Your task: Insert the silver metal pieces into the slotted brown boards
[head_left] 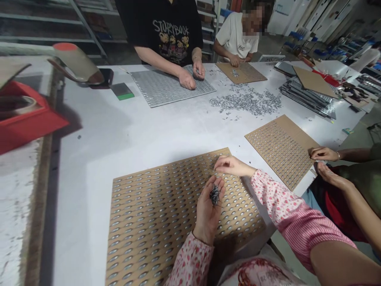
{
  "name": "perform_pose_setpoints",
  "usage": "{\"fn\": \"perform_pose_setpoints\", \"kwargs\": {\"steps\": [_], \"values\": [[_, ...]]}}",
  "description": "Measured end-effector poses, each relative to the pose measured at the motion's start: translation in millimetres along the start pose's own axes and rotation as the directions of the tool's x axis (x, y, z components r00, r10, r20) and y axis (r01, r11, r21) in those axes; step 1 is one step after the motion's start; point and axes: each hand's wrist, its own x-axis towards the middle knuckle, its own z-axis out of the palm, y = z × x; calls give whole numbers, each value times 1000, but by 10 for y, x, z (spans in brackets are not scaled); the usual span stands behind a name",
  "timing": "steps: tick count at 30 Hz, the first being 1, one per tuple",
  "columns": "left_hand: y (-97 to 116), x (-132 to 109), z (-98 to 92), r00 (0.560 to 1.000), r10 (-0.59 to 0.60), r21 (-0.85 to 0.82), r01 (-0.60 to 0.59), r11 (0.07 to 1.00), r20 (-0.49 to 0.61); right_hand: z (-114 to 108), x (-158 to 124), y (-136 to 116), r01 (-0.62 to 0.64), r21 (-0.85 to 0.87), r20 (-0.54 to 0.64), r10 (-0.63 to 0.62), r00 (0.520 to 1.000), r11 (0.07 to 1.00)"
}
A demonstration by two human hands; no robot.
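Note:
My left hand [208,208] is cupped palm up over a brown perforated board [143,222], holding a small heap of little metal pieces [214,194]. My right hand [230,165] hovers just above and to the right of it, fingers pinched together near the board's far edge; whether a piece sits between them is too small to tell. The board's oval slots hold shiny metal pieces in rows. Both my sleeves are pink with a floral print.
A loose pile of metal pieces [247,102] lies mid-table. A second brown board [282,149] sits at right by another person's hands [324,154]. Across the table, two people work at a silver board [166,89] and a brown board [242,73]. A red box [26,119] stands at left.

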Motion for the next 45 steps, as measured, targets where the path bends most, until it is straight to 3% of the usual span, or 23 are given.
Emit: {"fn": "perform_pose_setpoints", "kwargs": {"steps": [3, 9, 12, 14, 17, 20, 23, 25, 28, 36, 45], "values": [[-22, 11, -6, 999, 40, 16, -40, 999, 12, 0, -96, -255, 122, -11, 182, -118, 976, 993], [-82, 15, -39, 991, 121, 84, -125, 989, 48, 33, -155, -311, 94, -89, 215, -74, 974, 992], [-72, 10, -12, 993, 112, 78, -114, 990, 27, 136, -194, -271, 34, -19, 134, -31, 991, 999], [-46, 9, 16, 996, 91, 42, -92, 995, 17, 200, -213, -245, -21, 147, 52, 14, 999, 989], [1, 5, 38, 999, 40, 26, -40, 999, 7, 199, -191, -144, -131, 474, -27, 162, 986, 871], [22, 7, 8, 999, 20, 55, -22, 998, 29, 33, -94, 80, -150, 616, -181, 324, 929, 773], [9, 23, -46, 995, 25, 35, -28, 999, 98, -212, 29, 374, -182, 484, -344, 378, 860, 856], [-2, 33, -68, 992, 11, 26, -14, 1000, 127, -336, 93, 549, -254, 313, -374, 365, 853, 915], [-3, 31, -61, 992, -25, 23, 23, 999, 122, -395, 148, 732, -330, 165, -338, 368, 866, 929], [24, -5, 6, 998, -38, -24, 39, 999, 42, -333, 190, 912, -333, 41, -283, 331, 900, 942], [-10, 24, -47, 999, -28, 26, 27, 999, 41, -317, 168, 942, -338, 113, -314, 357, 880, 934]]}}
